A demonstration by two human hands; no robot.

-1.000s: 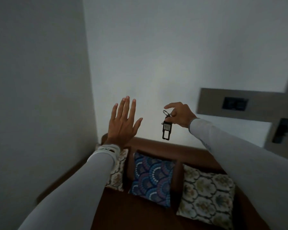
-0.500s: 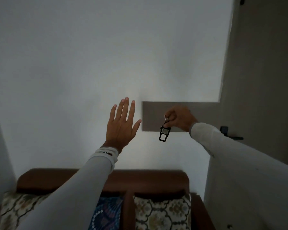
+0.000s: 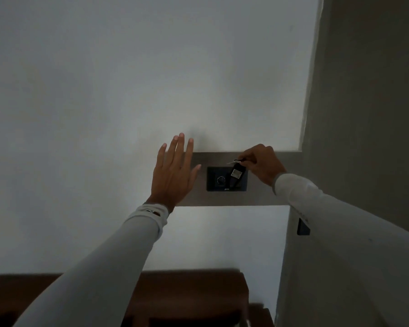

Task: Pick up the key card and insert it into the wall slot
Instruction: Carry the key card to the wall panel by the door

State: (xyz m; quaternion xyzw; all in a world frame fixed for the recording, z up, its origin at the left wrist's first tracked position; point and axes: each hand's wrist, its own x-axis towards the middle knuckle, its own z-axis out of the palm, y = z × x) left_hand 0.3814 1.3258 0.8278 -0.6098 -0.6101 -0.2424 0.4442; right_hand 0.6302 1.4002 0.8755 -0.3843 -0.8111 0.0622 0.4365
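Single head-worn wide-angle view, facing forward toward white wall [image 3: 104,90] at close range. Both sleeved forearms enter from lower edge, reaching away from lens. Black switch plate [image 3: 219,182] near frame centre; brown headboard [image 3: 187,296] along bottom edge.

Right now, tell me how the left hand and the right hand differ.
The left hand is open, its fingers spread and pointing up, holding nothing; the right hand is curled, pinching the key card. The left hand is beside the dark wall panel; the right hand holds the card over it. Both wear white sleeves.
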